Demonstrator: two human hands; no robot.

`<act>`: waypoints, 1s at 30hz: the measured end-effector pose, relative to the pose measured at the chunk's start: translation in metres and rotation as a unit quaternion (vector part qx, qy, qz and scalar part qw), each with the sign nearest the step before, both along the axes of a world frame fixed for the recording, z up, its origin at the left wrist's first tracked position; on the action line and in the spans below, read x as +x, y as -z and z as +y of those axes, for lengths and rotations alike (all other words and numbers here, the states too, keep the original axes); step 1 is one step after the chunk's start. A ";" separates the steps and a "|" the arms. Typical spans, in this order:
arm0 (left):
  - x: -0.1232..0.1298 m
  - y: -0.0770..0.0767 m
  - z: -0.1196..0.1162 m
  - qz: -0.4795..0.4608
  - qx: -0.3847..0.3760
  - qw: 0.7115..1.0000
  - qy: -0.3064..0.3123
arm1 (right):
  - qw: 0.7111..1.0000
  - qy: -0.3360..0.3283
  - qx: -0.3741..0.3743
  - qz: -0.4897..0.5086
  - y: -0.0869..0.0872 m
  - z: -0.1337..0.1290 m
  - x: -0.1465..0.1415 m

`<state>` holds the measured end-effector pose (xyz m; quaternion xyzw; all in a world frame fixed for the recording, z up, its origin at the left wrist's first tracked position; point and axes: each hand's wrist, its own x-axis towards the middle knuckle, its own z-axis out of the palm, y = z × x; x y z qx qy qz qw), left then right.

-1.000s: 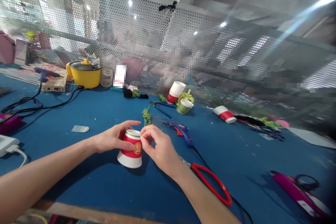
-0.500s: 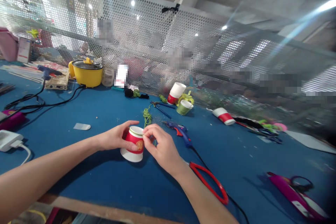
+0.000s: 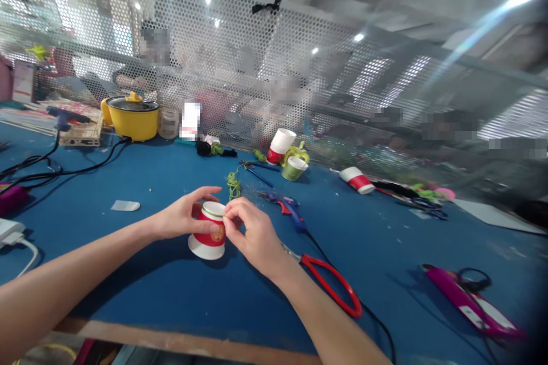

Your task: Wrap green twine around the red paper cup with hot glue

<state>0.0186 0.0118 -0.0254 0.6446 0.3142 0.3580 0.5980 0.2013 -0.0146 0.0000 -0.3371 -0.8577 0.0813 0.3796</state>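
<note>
"Where's the cup [image 3: 204, 239]?"
"Near the desk's [image 3: 265, 319] front edge, wide end down; I can't tell whether it touches."
"Held how?"
"The left hand [image 3: 182, 217] clasps its side. The right hand's [image 3: 252, 234] fingertips pinch together at the rim; what's between them is too small to tell."
"Nearby?"
"Yarn [image 3: 233, 185] beyond, glue gun [image 3: 293, 214] and scissors [image 3: 356, 307] rightward."

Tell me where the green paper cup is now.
In the head view, the green paper cup sits right of centre, beyond the right hand, beside the tilted red-and-white paper cup.
</note>
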 end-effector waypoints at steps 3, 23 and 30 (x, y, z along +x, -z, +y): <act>0.001 -0.003 -0.002 0.001 0.012 1.000 -0.008 | 1.000 -0.004 0.005 -0.002 0.001 0.000 0.000; 0.007 -0.001 -0.010 -0.085 -0.047 0.995 -0.028 | 0.999 -0.004 0.040 0.021 0.005 0.000 0.000; 0.006 0.002 -0.009 -0.096 -0.052 0.994 -0.025 | 0.997 0.013 0.075 0.007 0.005 -0.002 0.002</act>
